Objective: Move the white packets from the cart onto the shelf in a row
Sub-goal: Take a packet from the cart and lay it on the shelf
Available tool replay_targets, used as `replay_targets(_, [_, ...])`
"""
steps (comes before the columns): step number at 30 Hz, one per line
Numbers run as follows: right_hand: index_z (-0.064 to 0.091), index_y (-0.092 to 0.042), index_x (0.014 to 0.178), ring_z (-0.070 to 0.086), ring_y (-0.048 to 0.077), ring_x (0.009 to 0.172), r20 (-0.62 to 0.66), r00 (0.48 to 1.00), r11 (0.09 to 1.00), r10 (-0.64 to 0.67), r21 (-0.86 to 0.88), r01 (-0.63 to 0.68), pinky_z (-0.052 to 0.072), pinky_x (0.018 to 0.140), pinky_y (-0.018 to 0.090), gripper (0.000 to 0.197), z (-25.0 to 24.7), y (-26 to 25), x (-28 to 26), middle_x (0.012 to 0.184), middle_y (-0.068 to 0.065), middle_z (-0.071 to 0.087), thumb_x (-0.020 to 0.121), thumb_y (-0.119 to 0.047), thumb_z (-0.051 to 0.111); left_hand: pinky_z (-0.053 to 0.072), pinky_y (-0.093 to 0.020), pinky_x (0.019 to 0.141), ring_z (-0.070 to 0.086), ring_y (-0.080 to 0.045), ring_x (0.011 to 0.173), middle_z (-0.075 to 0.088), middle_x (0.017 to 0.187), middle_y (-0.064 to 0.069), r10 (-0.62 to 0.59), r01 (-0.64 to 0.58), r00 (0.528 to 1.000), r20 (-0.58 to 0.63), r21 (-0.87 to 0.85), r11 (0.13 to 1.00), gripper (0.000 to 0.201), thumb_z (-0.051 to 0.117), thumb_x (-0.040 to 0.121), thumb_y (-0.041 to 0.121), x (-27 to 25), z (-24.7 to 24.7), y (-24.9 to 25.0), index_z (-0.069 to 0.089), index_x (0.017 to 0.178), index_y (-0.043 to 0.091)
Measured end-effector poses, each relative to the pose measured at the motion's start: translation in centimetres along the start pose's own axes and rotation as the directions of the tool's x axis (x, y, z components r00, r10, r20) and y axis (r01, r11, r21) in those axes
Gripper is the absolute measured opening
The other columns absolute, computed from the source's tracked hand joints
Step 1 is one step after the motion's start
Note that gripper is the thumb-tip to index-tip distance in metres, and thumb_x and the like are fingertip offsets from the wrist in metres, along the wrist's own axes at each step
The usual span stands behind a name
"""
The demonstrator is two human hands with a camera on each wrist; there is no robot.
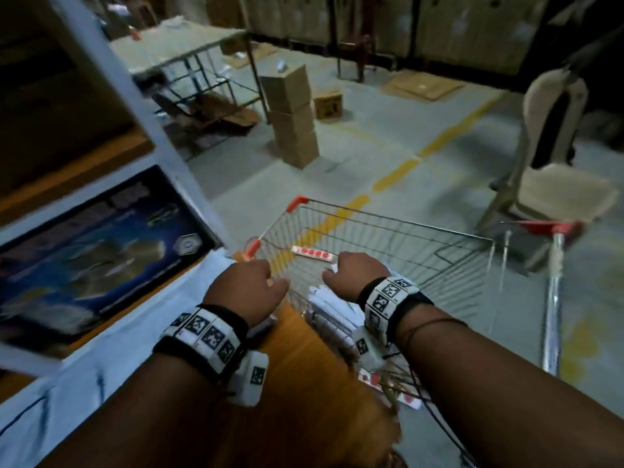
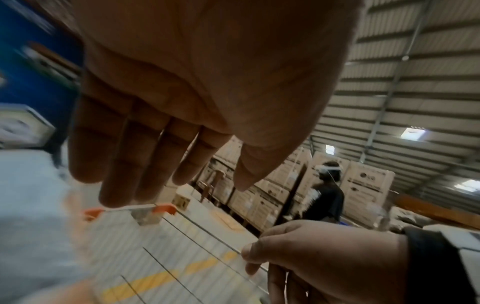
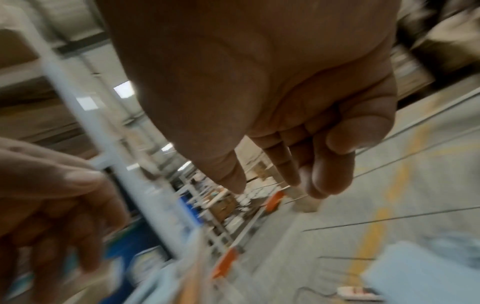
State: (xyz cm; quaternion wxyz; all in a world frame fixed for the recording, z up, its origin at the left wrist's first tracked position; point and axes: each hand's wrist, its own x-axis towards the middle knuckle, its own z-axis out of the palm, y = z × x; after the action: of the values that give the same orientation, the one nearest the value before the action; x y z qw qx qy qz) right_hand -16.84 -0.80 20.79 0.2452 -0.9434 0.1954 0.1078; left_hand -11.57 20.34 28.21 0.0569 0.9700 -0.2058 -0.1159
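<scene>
From the head camera I see the shelf (image 1: 111, 336) at left, its wooden board partly under pale cloth, with a dark blue printed box (image 1: 91, 255) lying on it. My left hand (image 1: 244, 292) hovers above the near left rim of the wire cart (image 1: 388, 244); its palm is hidden there, but the left wrist camera shows the fingers (image 2: 116, 160) straight and slack, gripping nothing. That view alone also shows another person (image 2: 328, 191) standing by stacked cartons far off. To the right, my right hand (image 1: 353, 275) hangs over the cart's near end; the right wrist camera shows its fingers (image 3: 324, 164) loosely bent, empty. The white packets (image 1: 332, 312) lie piled in the cart's near left corner, under the right wrist: flat, white, oblong, blurred. One packet with red dots (image 1: 314, 254) lies further in, its long axis running left to right, slightly tilted.
</scene>
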Motion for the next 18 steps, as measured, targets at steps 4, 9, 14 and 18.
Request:
replay_targets(4, [0.061, -0.012, 0.137, 0.064, 0.033, 0.120, 0.011, 0.987, 0.984, 0.160, 0.079, -0.160, 0.049, 0.088, 0.034, 0.056, -0.8, 7.9, 2.6, 0.139, 0.014, 0.064, 0.098, -0.050, 0.050, 0.054, -0.036, 0.082, 0.063, -0.024, 0.092, 0.068, 0.096, -0.002, 0.080, -0.090, 0.992, 0.098, 0.102, 0.991, 0.044, 0.050, 0.089, 0.063, 4.2, 1.8, 6.3, 0.065, 0.099, 0.022])
replay_targets(9, [0.054, -0.012, 0.146, 0.060, 0.033, 0.129, 0.028, 0.965, 0.953, 0.259, 0.155, -0.260, 0.050, 0.100, 0.037, 0.063, 0.7, 13.2, 6.2, 0.147, 0.013, 0.059, 0.095, -0.049, 0.054, 0.052, -0.035, 0.081, 0.063, -0.027, 0.103, 0.067, 0.116, -0.006, 0.076, -0.144, 0.960, 0.268, 0.244, 0.959, 0.052, 0.050, 0.091, 0.062, 9.8, 5.6, 10.8, 0.063, 0.118, 0.020])
replay_targets(14, [0.053, -0.015, 0.147, 0.064, 0.034, 0.122, 0.100, 0.962, 0.957, 0.253, 0.117, -0.264, 0.054, 0.096, 0.037, 0.058, 4.7, 15.8, 9.6, 0.143, 0.013, 0.062, 0.094, -0.038, 0.058, 0.049, -0.034, 0.080, 0.066, -0.031, 0.102, 0.070, 0.120, -0.015, -0.016, -0.129, 0.854, 0.521, 0.242, 0.962, 0.059, 0.053, 0.095, 0.059, 15.1, 11.8, 13.6, 0.069, 0.116, 0.007])
replay_targets(18, [0.058, -0.016, 0.137, 0.063, 0.038, 0.117, 0.166, 0.941, 0.950, 0.295, 0.056, -0.307, 0.055, 0.092, 0.042, 0.054, 8.9, 17.7, 12.1, 0.135, 0.016, 0.060, 0.088, -0.037, 0.057, 0.047, -0.036, 0.099, 0.058, -0.031, 0.127, 0.060, 0.142, -0.012, -0.092, -0.085, 0.775, 0.625, 0.247, 0.965, 0.043, 0.052, 0.105, 0.040, 17.1, 15.1, 15.3, 0.061, 0.132, 0.008])
